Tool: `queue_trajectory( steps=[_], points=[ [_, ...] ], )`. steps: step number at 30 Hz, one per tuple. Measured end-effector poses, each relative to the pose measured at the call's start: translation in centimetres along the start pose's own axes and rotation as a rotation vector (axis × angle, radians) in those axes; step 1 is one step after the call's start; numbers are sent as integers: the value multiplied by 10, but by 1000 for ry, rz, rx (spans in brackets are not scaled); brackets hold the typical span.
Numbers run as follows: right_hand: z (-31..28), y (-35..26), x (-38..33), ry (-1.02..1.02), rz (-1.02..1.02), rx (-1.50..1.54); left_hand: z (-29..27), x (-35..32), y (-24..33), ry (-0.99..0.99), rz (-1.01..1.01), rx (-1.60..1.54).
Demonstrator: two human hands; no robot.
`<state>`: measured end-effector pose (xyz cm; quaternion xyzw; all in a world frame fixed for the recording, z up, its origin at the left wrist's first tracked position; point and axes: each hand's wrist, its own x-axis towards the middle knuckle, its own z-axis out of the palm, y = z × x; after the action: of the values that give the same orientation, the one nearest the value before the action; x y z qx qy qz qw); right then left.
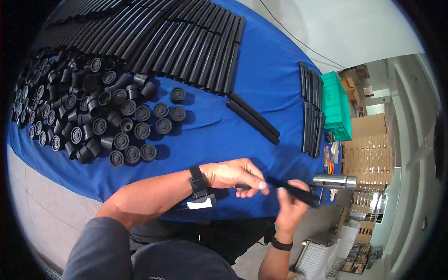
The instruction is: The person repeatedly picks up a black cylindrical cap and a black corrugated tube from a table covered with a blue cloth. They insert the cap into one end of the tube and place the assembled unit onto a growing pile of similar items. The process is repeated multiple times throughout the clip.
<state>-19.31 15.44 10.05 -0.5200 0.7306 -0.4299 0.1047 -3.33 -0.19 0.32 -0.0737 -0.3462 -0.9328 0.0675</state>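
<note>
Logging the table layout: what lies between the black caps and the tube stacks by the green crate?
In the head view, two loose tubes lie side by side on the blue cloth between the caps and the stacks.

This looks like a workshop or small assembly area, judging by the blue-covered surface (266,46) with ranked black tubes (196,52) at the upper left of the frame, heaped black caps (99,126) at left, and a green crate (344,105) and stacked cardboard (368,158) at right.
</note>
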Motion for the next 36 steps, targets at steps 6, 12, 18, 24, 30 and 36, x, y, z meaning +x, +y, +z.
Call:
queue_trajectory(
  steps=[6,12,18,24,30,36],
  points=[
    [-15,49,-6,210,590,1184,11,6,-9,142,-22,173],
    [26,45,-25,126,979,1266,9,7,-8,113,50,190],
    [5,34,-32,-60,171,-101,8,6,-7,132,75,108],
    [12,59,-15,-124,98,-263,9,5,-6,128,103,86],
    [-14,59,-14,-376,205,-89,5,1,-3,74,87,28],
    [-6,61,-15,-319,103,-116,7,1,-1,36,78,11]
  ],
)
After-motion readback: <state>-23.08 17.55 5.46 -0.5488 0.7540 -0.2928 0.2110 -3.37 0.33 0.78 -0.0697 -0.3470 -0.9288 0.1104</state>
